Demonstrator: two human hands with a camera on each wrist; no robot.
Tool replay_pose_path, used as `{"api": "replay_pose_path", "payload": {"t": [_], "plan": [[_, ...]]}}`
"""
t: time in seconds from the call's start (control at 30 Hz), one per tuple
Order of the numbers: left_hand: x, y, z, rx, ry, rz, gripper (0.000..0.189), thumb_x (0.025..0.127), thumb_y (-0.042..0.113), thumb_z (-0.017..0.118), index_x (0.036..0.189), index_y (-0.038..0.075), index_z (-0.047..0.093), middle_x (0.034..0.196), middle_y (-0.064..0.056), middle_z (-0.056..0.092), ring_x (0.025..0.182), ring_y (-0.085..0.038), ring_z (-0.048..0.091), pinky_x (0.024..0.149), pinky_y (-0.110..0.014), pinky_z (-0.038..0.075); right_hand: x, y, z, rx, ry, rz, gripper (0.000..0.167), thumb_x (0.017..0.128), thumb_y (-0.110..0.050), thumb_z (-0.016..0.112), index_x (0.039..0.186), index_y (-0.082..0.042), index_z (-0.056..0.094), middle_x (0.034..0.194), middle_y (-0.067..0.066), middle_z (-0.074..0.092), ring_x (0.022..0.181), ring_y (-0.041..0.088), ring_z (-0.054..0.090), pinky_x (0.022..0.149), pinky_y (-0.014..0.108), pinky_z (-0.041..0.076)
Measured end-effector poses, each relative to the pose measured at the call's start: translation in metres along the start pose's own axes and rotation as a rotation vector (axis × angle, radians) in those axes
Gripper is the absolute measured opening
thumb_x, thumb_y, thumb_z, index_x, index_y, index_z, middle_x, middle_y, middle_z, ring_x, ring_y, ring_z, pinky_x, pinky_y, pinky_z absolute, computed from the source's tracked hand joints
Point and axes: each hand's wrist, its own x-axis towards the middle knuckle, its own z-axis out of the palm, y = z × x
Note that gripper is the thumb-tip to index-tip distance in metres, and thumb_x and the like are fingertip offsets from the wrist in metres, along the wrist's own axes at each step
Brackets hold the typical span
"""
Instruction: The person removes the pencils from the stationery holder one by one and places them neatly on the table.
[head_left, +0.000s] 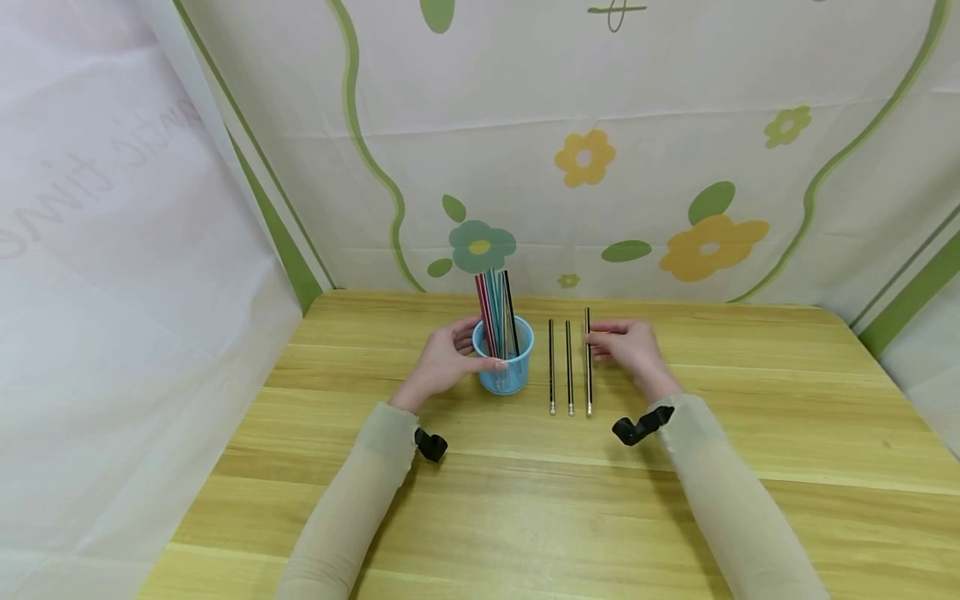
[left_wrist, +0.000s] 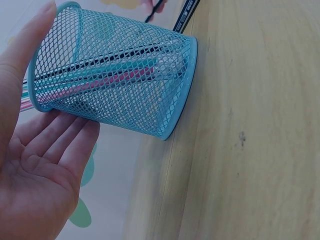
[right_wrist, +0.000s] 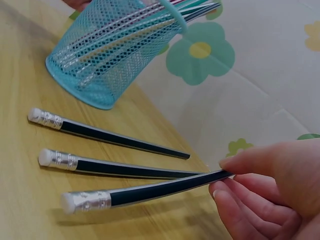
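Note:
A light-blue mesh pencil cup [head_left: 504, 382] stands upright on the table, holding several red, teal and black pencils [head_left: 492, 312]. My left hand [head_left: 437, 362] holds the cup by its rim, thumb on the near side and fingers on the far side. To the right, my right hand [head_left: 628, 346] pinches a black striped pencil [right_wrist: 160, 191] between thumb and fingers. That pencil's white eraser end hangs close over the wood. Two similar black pencils [head_left: 552, 367] lie side by side between the cup and this held pencil, erasers toward me.
The wooden table [head_left: 525, 508] runs back to a white cloth [head_left: 510, 175] printed with flowers and green vines. Another cloth [head_left: 112, 292] hangs along the left side. Each sleeve cuff carries a small black camera [head_left: 641, 427].

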Motion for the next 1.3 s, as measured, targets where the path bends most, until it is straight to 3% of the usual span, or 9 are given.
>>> {"api": "replay_pose_path", "payload": {"t": [0.3, 0.53, 1.0, 1.3], "plan": [[0.001, 0.002, -0.001, -0.004, -0.024, -0.023, 0.085, 0.081, 0.014, 0.09, 0.152, 0.003, 0.044, 0.143, -0.014, 0.056, 0.13, -0.028, 0.055, 0.11, -0.038, 0.044, 0.005, 0.004, 0.007, -0.09, 0.014, 0.032, 0.039, 0.094, -0.012, 0.075, 0.128, 0.005, 0.067, 0.108, 0.02, 0.073, 0.075, 0.015, 0.072, 0.073, 0.033, 0.062], [-0.013, 0.034, -0.002, 0.005, -0.034, -0.03, 0.081, 0.082, 0.01, 0.088, 0.15, -0.003, 0.045, 0.141, -0.017, 0.058, 0.128, -0.03, 0.056, 0.109, -0.041, 0.045, 0.007, 0.006, 0.009, -0.143, 0.025, 0.034, 0.037, 0.092, -0.011, 0.077, 0.124, 0.005, 0.068, 0.107, 0.02, 0.072, 0.073, 0.016, 0.072, 0.069, 0.03, 0.062], [-0.012, 0.034, -0.002, -0.01, -0.036, -0.018, 0.081, 0.081, 0.01, 0.089, 0.149, -0.002, 0.046, 0.14, -0.016, 0.059, 0.127, -0.03, 0.057, 0.109, -0.041, 0.045, 0.011, 0.006, 0.012, -0.178, 0.05, 0.027, 0.036, 0.088, -0.006, 0.079, 0.121, 0.007, 0.07, 0.09, 0.014, 0.074, 0.067, 0.015, 0.07, 0.062, 0.027, 0.061], [-0.014, 0.037, -0.002, -0.001, -0.036, -0.03, 0.082, 0.081, 0.013, 0.089, 0.149, -0.002, 0.046, 0.139, -0.015, 0.059, 0.127, -0.029, 0.057, 0.109, -0.041, 0.045, 0.009, 0.006, 0.011, -0.197, 0.049, 0.025, 0.037, 0.089, -0.01, 0.08, 0.121, 0.005, 0.07, 0.1, 0.019, 0.074, 0.073, 0.018, 0.071, 0.065, 0.028, 0.062]]}}
